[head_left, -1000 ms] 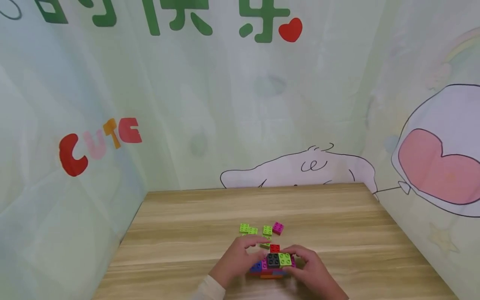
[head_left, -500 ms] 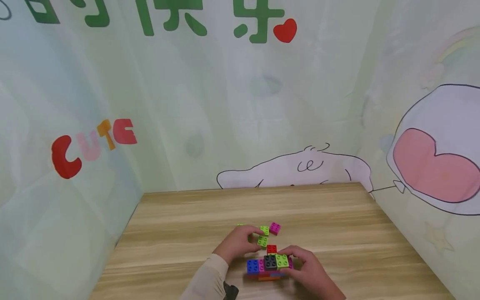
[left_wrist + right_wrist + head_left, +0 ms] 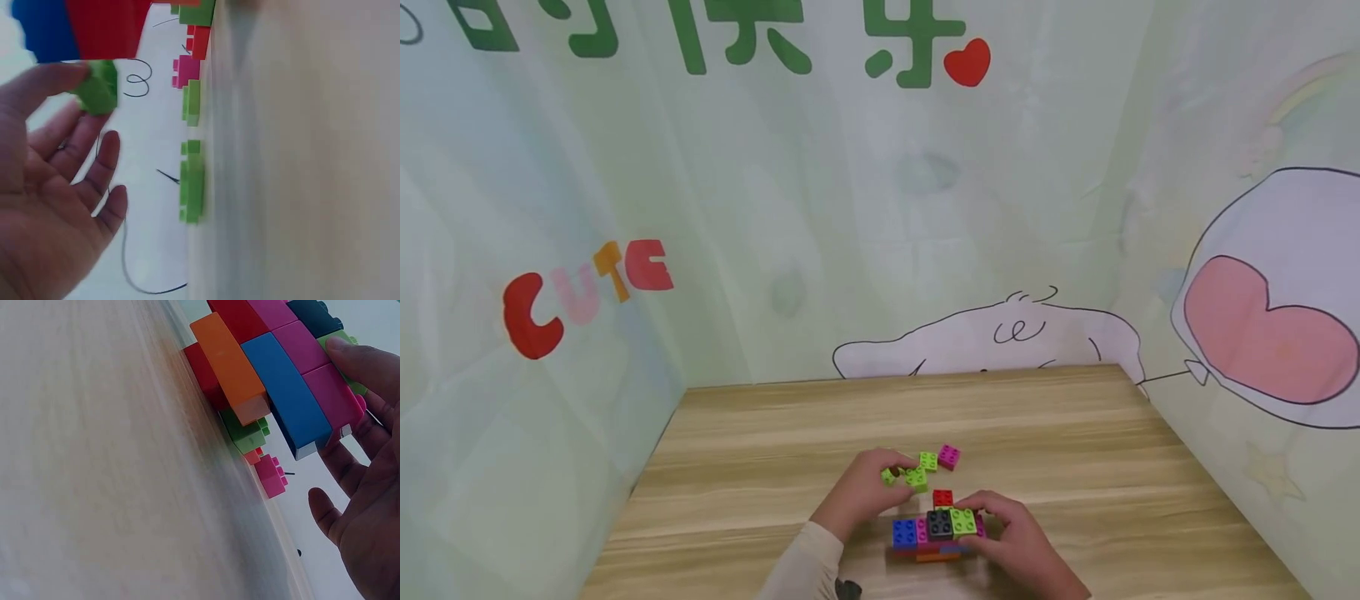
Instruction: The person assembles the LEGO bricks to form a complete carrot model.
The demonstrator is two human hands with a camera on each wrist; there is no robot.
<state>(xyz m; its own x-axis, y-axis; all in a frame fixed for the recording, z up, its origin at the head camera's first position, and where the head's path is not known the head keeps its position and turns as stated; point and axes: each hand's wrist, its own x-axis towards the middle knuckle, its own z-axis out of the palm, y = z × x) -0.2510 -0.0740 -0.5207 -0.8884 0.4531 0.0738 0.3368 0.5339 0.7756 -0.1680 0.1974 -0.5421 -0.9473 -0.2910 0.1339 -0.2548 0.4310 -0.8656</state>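
Note:
My left hand (image 3: 861,493) pinches a lime green toy brick (image 3: 917,479) between thumb and fingers, behind and left of a stacked brick build. The same pinched lime brick (image 3: 99,90) shows in the left wrist view. My right hand (image 3: 1021,542) grips the right end of the build, thumb on its lime top brick (image 3: 964,522). Beside that sits a black brick (image 3: 939,524), with a blue brick (image 3: 904,533) at the left end. Lower layers show an orange brick (image 3: 228,369) and a long blue brick (image 3: 287,394) in the right wrist view.
Behind the build, a lime brick (image 3: 928,461) and a magenta brick (image 3: 949,456) lie on the wooden table (image 3: 760,433). Further lime bricks (image 3: 192,181) are partly hidden by my left hand in the head view. A red brick (image 3: 943,498) shows just behind the build.
My left hand has left the build's left side, reached back to the loose bricks and taken a lime brick. My right hand keeps its grip on the build.

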